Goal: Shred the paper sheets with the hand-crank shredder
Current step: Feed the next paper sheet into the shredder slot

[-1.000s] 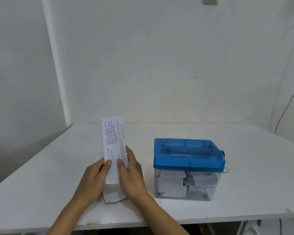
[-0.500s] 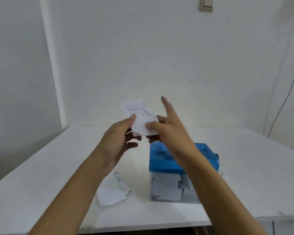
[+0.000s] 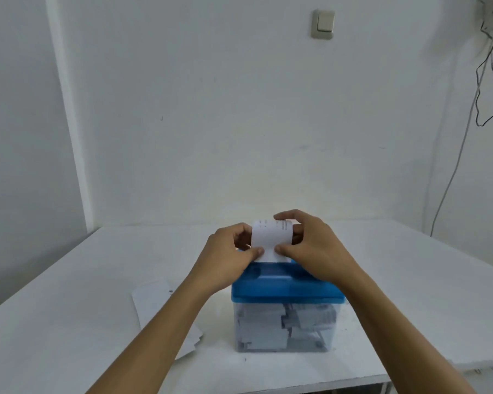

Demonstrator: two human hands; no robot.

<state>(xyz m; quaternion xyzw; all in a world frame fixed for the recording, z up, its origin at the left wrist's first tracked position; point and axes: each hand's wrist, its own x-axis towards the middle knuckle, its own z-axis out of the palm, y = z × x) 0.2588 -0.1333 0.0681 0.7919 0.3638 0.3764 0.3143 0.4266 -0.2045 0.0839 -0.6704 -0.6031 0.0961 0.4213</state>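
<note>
1. The paper (image 3: 271, 241) stands upright, long axis vertical. Its lower edge meets the top of the shredder (image 3: 288, 291) towards the far side of the blue lid (image 3: 268, 278). I cannot tell whether that edge is already in the slot.
2. The left hand (image 3: 225, 260) pinches the paper's lower left part, with the thumb across the front face and the curled fingers behind.
3. The right hand (image 3: 313, 248) pinches the right side, with the thumb on the front near the bottom and the forefinger hooked over the top edge.
4. The paper sits between the two hands, which are level and equally near it. The slot should lie straight below the fingertips, so the next move is probably a push down along the paper's long axis.
5. The crank is not in view. If it sits on the shredder's right side, it is hidden behind the right arm and that hand is the nearer one.
6. The paper is a thin white strip with faint print near the top. It is held flat and looks limp enough to buckle if pushed off-line.
7. The lid is smooth, glossy, translucent plastic with rounded edges. Under it is a clear box-shaped bin (image 3: 333, 336), well filled with pale shreds (image 3: 262, 328).
8. Spare sheets (image 3: 157, 300) lie flat on the white table (image 3: 55, 308), left of the shredder and partly under the left forearm.
</note>
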